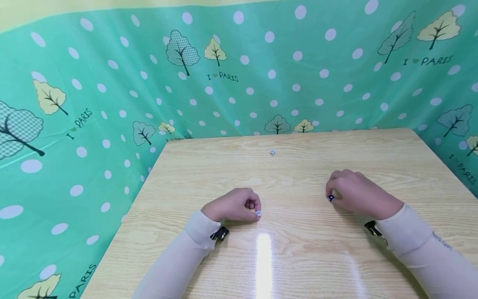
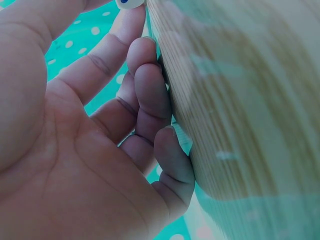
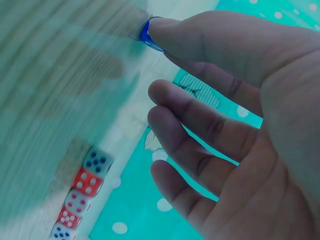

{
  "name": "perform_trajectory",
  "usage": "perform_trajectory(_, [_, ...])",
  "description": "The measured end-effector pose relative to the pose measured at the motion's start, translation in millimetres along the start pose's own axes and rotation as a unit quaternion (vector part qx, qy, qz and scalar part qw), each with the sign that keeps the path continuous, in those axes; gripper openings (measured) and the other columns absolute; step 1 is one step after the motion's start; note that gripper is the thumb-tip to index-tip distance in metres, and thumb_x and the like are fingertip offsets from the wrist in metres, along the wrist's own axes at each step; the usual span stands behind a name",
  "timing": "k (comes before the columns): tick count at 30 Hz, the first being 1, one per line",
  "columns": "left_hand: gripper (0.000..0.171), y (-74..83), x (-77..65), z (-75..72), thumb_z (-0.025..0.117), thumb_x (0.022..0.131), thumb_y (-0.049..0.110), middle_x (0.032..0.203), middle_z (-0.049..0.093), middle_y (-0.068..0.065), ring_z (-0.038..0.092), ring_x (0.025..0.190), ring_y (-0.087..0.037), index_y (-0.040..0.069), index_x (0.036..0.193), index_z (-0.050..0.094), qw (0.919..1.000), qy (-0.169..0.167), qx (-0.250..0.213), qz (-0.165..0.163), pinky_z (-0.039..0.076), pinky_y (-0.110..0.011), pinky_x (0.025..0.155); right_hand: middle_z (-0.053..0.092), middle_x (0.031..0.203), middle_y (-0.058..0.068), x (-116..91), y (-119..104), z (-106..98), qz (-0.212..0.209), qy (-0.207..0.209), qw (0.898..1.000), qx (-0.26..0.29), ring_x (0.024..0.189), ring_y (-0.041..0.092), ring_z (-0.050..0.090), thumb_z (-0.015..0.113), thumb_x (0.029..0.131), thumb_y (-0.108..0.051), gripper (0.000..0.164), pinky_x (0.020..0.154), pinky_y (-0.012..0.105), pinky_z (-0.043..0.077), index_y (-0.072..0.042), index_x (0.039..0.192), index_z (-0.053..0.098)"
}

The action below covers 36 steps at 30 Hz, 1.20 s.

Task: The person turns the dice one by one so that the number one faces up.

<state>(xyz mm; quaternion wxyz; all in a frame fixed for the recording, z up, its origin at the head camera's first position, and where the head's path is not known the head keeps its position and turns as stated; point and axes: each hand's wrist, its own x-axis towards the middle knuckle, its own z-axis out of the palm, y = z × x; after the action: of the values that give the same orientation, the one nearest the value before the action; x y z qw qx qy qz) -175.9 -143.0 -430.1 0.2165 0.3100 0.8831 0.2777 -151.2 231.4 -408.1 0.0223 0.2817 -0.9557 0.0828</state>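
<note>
My left hand point(image 1: 235, 204) is low over the wooden table point(image 1: 298, 249), pinching a white die point(image 1: 258, 214) with blue dots between thumb and index finger. In the left wrist view, only a sliver of that die point(image 2: 130, 3) shows at the top edge; the other fingers curl loosely beside the tabletop. Farther right, my right hand point(image 1: 354, 193) pinches a dark blue die point(image 1: 330, 198) by its thumb and index fingertips, close to the wood. The thumb covers most of this blue die point(image 3: 150, 37) in the right wrist view.
Another white die point(image 1: 272, 152) lies near the table's back edge. A line of several red and white dice point(image 3: 80, 195) appears in the right wrist view, hidden in the head view. A green polka-dot cloth point(image 1: 239, 74) with printed trees hangs behind and beside the table.
</note>
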Motion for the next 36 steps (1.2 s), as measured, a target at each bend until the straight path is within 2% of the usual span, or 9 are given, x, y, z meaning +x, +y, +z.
perform_trajectory(7, [0.014,2.2,-0.7,-0.8,0.083,0.085,0.022,0.092,0.060,-0.001,0.052,0.083,-0.012,0.025,0.082,0.070,1.0000,0.001,-0.003,0.001,0.045,-0.025,0.073,0.070,0.100,-0.003,-1.4,11.0,-2.4,0.038,-0.010,0.999,-0.001,0.097,0.028,0.066,0.087,0.079,-0.011,0.021,0.082,0.052,0.054,-0.027,0.087,0.077])
perform_trajectory(13, [0.014,3.2,-1.2,-1.2,0.083,0.085,0.022,0.092,0.060,-0.001,0.052,0.083,-0.012,0.025,0.082,0.070,1.0000,0.000,-0.006,-0.003,0.045,-0.025,0.073,0.071,0.099,-0.001,-1.9,19.2,-2.8,0.045,-0.003,0.999,-0.014,0.094,0.030,0.065,0.085,0.078,-0.011,0.019,0.082,0.054,0.052,-0.027,0.084,0.076])
perform_trajectory(29, [0.015,1.7,-0.4,-0.3,0.084,0.085,0.023,0.091,0.060,0.001,0.052,0.083,-0.012,0.025,0.083,0.069,1.0000,0.000,-0.005,0.000,0.045,-0.025,0.073,0.068,0.088,-0.002,-2.3,38.5,-6.0,0.049,-0.012,0.998,-0.029,0.082,0.024,0.062,0.085,0.075,-0.011,0.017,0.077,0.051,0.052,-0.022,0.083,0.075])
perform_trajectory(36, [0.014,2.3,-0.8,-0.6,0.083,0.085,0.023,0.090,0.059,0.001,0.052,0.084,-0.012,0.025,0.082,0.069,1.0000,-0.001,-0.005,-0.001,0.045,-0.025,0.074,0.067,0.088,-0.002,-2.4,41.3,-5.9,0.061,-0.019,0.997,-0.035,0.082,0.025,0.062,0.086,0.075,-0.014,0.017,0.077,0.052,0.052,-0.022,0.084,0.075])
